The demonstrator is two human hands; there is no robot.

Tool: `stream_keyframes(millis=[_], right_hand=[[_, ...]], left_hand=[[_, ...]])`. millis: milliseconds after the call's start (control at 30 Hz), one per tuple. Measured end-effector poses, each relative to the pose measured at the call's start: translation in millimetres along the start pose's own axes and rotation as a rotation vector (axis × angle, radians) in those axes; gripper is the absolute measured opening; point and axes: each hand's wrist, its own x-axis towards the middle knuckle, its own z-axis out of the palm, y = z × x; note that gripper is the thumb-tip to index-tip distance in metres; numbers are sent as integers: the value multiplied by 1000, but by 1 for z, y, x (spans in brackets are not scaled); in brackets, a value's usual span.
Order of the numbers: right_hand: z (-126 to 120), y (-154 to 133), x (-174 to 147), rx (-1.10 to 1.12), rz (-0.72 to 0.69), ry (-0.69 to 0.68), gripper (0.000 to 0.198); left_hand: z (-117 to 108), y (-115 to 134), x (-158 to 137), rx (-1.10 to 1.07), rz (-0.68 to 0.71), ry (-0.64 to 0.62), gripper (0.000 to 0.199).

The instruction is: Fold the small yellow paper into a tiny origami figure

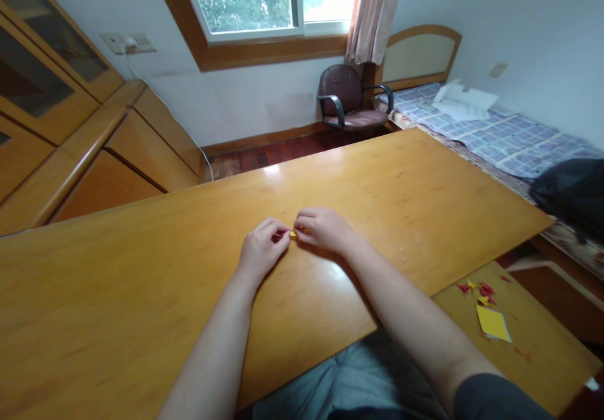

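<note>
A small piece of yellow paper (293, 234) shows between my two hands, just above or on the wooden table (141, 269). My left hand (264, 244) pinches its left side between thumb and fingers. From the other side, my right hand (323, 228) grips it with curled fingertips. Most of the paper is covered by my fingers, so its folded shape cannot be made out.
On a lower wooden surface (453, 310) at the right lie a stack of yellow paper squares (493, 324) and several small red and yellow folded pieces (486, 291). Beyond the table stand an armchair (346, 96), a bed (500, 131) and a cabinet (136, 149).
</note>
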Motion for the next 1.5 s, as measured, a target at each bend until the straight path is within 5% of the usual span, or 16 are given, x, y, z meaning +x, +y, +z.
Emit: stream_keyframes(millis=[1500], right_hand=[[-2, 12, -1, 113, 29, 47, 10]], left_hand=[[-3, 0, 0, 45, 37, 10, 11]])
